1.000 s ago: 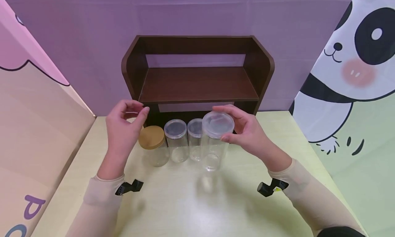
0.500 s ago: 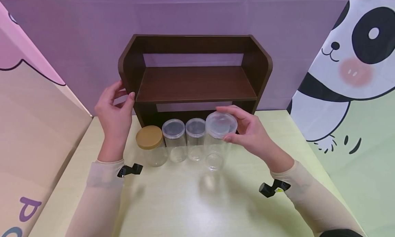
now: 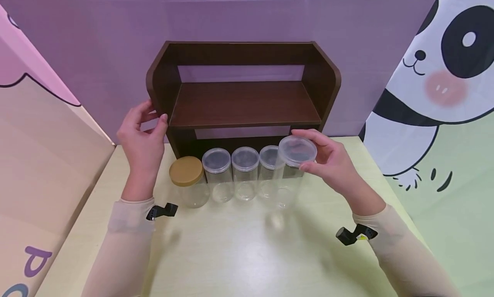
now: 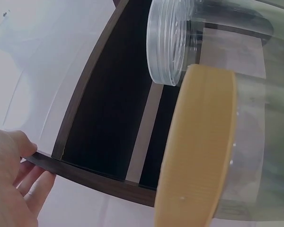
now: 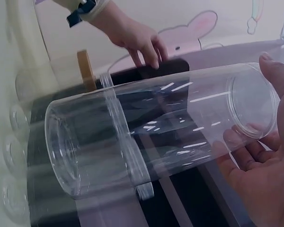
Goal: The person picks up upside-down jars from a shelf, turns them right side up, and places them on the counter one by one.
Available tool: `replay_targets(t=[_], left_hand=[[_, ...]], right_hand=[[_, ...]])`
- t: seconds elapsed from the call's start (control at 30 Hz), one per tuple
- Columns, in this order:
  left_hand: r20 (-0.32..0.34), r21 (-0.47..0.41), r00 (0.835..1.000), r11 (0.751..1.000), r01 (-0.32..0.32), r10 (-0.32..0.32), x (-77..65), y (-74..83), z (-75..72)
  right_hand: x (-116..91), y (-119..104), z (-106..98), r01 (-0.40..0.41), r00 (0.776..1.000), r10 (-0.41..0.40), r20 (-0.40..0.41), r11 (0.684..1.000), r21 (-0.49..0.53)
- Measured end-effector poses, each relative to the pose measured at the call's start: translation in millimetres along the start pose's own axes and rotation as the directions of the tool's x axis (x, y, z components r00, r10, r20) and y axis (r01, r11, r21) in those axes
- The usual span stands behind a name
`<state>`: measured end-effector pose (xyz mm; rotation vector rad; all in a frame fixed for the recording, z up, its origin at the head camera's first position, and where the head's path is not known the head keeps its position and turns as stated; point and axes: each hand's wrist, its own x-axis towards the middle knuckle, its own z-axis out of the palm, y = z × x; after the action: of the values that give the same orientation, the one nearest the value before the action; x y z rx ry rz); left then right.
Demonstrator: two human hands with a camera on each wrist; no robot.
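My right hand (image 3: 328, 162) holds a tall clear jar (image 3: 287, 185) by its translucent lid, thumb in front and fingers round the back. In the right wrist view this jar (image 5: 180, 127) spans the picture, with the row of jars behind it. At the shelf's left side panel, my left hand (image 3: 143, 142) pinches the edge between thumb and fingers; the left wrist view shows this grip on the dark brown shelf (image 4: 104, 187). A jar with a mustard-yellow lid (image 3: 186, 171) stands at the row's left end. Beside it are clear-lidded jars (image 3: 217, 160), (image 3: 245, 159), the rightmost jar (image 3: 268, 156) partly overlapped by the held one.
The two-tier shelf (image 3: 247, 104) stands against a purple backdrop (image 3: 247, 13), behind the row of jars. A pale wooden table (image 3: 231, 254) lies underneath. Printed panels stand at both sides, the right one with a panda (image 3: 444, 74).
My left hand has moved up and left from above the yellow-lidded jar to the shelf's side panel. My right hand has carried the tall jar rightward, uncovering the jar behind it.
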<state>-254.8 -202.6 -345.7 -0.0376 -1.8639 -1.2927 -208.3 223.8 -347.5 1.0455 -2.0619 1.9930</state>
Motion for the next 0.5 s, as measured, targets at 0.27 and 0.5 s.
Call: replay_targets(t=[0.27,0.5], left_hand=[[0.010,0.015,1.000,1.000,-0.006,0.006,-0.1,1.2,-0.3],[0.019,0.010,1.000,1.000,0.008,-0.008,-0.3,1.8,-1.4]], right_hand=[[-8,6,-23,-0.053,0.994,0.048,-0.094,0.998,-0.046],[-6,17,-36,-0.056,0.990,0.050,-0.130,0.997,-0.043]])
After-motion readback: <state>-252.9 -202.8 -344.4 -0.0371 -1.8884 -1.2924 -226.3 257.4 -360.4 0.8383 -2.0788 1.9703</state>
